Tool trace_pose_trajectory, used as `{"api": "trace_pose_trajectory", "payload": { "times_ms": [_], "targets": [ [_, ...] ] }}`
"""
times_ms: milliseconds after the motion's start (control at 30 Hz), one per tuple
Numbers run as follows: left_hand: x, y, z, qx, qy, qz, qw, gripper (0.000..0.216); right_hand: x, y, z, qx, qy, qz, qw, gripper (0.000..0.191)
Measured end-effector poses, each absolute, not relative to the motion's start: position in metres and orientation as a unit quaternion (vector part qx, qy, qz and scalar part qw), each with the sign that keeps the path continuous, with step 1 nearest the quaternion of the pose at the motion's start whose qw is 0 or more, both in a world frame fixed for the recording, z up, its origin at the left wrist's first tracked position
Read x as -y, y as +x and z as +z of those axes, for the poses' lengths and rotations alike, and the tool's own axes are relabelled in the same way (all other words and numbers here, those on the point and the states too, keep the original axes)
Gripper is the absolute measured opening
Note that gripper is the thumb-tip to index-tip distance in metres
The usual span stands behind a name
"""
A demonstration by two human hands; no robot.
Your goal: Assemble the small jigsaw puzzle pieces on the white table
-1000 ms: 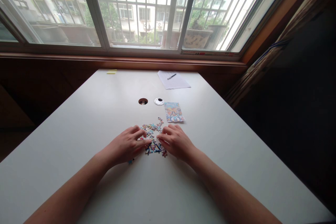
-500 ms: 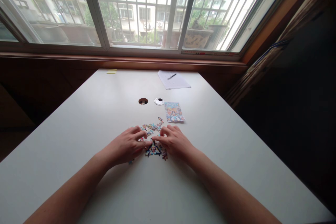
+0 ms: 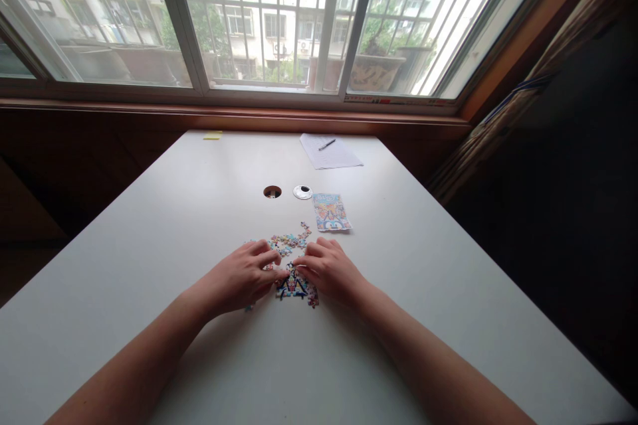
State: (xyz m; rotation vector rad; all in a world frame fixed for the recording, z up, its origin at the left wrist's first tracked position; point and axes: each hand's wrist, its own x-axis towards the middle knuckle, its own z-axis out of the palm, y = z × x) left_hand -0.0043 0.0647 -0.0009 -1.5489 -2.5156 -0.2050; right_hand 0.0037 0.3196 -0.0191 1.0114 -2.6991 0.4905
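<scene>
A partly joined jigsaw puzzle [image 3: 294,288] with a dark-outlined picture lies flat on the white table [image 3: 309,358], between my hands. My left hand [image 3: 252,272] is curled at its left side, thumb and forefinger reaching onto the upper left edge. From the right, my right hand [image 3: 326,265] has its thumb and forefinger closed together at the puzzle's top edge, on what seems a small puzzle piece, mostly hidden by the fingers. Loose puzzle pieces [image 3: 289,243] are scattered just beyond both hands, and a few show beneath my left hand.
Behind the pieces lies a colourful picture sheet [image 3: 331,212]. Farther off are a round hole [image 3: 272,192], a silvery disc [image 3: 302,192], papers [image 3: 331,154] with a pen [image 3: 327,145] and a yellow note [image 3: 212,135]. A barred window rises past the far edge.
My right hand's fingertips have drawn back slightly to the right, showing more of the puzzle's top. My left hand stays almost where it was.
</scene>
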Motion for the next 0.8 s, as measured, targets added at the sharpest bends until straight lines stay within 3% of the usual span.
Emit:
{"api": "trace_pose_trajectory", "payload": {
  "times_ms": [267, 800],
  "targets": [
    [-0.0658, -0.0048, -0.0007, 0.841, -0.528, -0.067, 0.100, 0.027, -0.3155, 0.0056, -0.0233, 0.925, 0.299, 0.218, 0.089, 0.011],
    [-0.0659, -0.0044, 0.0002, 0.842, -0.527, -0.063, 0.097, 0.031, -0.3189, 0.0042, -0.0194, 0.926, 0.318, 0.195, 0.054, 0.012]
  ]
}}
